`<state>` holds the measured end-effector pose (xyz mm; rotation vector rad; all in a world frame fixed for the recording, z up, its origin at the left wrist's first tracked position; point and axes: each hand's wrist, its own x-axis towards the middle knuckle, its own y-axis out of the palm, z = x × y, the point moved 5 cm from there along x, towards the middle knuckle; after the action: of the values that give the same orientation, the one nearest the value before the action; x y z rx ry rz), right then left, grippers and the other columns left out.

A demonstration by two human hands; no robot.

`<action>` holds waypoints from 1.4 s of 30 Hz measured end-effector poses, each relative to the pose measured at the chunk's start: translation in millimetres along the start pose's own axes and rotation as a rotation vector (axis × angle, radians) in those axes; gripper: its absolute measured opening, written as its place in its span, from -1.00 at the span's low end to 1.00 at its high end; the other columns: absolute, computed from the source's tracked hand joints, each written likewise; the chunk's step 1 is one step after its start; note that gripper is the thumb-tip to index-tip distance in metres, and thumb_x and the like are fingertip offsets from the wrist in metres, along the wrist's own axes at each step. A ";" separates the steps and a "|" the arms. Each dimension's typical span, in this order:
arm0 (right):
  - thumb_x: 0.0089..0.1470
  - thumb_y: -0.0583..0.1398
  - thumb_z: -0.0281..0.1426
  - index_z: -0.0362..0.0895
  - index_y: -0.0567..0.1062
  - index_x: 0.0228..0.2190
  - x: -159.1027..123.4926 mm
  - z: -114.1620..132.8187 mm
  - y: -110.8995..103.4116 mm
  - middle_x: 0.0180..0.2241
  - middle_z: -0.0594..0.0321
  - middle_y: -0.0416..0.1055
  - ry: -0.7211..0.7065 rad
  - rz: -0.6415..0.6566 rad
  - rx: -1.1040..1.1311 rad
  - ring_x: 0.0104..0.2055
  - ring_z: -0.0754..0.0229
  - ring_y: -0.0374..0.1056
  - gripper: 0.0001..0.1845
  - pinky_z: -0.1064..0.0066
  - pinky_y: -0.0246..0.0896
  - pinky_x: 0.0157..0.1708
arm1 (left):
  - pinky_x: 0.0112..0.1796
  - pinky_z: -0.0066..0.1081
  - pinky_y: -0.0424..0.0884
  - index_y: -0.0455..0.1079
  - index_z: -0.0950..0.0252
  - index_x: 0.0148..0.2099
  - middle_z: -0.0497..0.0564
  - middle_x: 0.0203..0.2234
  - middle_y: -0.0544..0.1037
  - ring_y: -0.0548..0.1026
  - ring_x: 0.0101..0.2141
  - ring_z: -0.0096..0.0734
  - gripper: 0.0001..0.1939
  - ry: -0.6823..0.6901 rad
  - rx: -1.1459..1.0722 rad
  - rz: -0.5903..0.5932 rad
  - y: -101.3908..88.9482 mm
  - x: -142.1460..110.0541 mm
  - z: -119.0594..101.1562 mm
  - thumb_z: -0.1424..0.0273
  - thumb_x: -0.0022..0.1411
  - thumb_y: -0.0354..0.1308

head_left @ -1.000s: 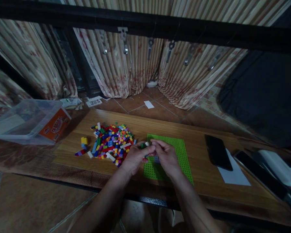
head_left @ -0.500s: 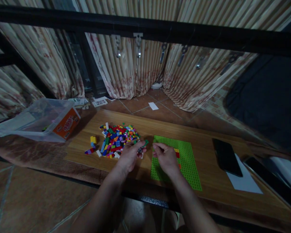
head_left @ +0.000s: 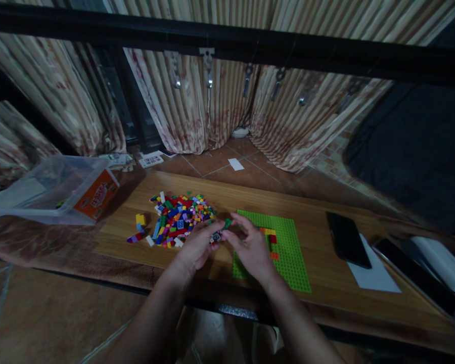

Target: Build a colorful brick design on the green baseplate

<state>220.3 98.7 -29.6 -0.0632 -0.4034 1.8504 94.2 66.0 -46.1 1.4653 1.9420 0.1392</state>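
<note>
Bricks (head_left: 216,236) sit half hidden, clamped in the left hand (head_left: 197,244), the right hand (head_left: 252,247) close by, grip unclear

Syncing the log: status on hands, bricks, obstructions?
Left hand holding small bricks. Right hand at green brick, grip unclear. Green baseplate carries red and orange bricks, partly hidden by right hand.

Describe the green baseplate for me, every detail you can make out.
The green baseplate is a thin, bright lime, four-sided sheet that looks like plastic, covered in rows of small studs. It lies flat on the wooden board, between the brick pile and the black phone. A small cluster of red, orange and yellow bricks sits on it, right of the right hand. That hand hides part of its left side; whether it touches the plate cannot be told.
</note>
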 end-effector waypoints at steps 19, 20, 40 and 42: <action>0.00 0.20 -0.30 -0.04 0.49 -0.15 -11.0 -41.6 -107.5 -0.16 0.18 0.46 0.041 -0.024 -0.472 -0.11 0.07 0.36 -0.68 0.12 0.22 -0.04 | -0.62 -0.61 0.15 0.46 0.36 -0.33 0.01 -0.48 0.51 0.45 -0.53 -0.53 -0.68 0.029 0.097 -0.024 16.7 6.3 5.2 0.24 -0.09 0.33; -0.01 0.20 -0.31 -0.03 0.50 -0.17 -10.6 -42.4 -106.2 -0.14 0.19 0.45 0.024 -0.012 -0.484 -0.06 0.07 0.33 -0.70 0.12 0.19 0.00 | -0.62 -0.61 0.15 0.46 0.36 -0.33 0.02 -0.48 0.51 0.45 -0.53 -0.53 -0.68 0.030 0.099 -0.017 17.7 6.9 6.1 0.24 -0.09 0.33; -0.15 0.30 -0.37 0.08 0.58 -0.24 -6.8 -62.9 -99.4 0.01 0.20 0.28 0.110 -0.034 -0.484 0.12 0.02 0.14 -0.67 0.03 0.02 0.13 | -0.63 -0.59 0.13 0.46 0.35 -0.35 0.01 -0.47 0.51 0.43 -0.54 -0.57 -0.75 0.042 0.133 -0.004 20.3 9.7 7.6 0.28 -0.06 0.32; -0.16 0.31 -0.37 0.07 0.57 -0.23 -6.2 -62.4 -99.7 0.00 0.19 0.29 0.109 -0.040 -0.485 0.10 0.02 0.16 -0.66 0.05 0.04 0.11 | -0.63 -0.59 0.13 0.45 0.35 -0.36 0.00 -0.49 0.49 0.43 -0.54 -0.57 -0.75 0.042 0.130 0.001 21.0 9.0 7.4 0.29 -0.07 0.32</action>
<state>328.9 133.9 -58.7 -0.4794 -0.7627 1.6656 114.3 79.2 -45.9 1.5579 2.0165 0.0450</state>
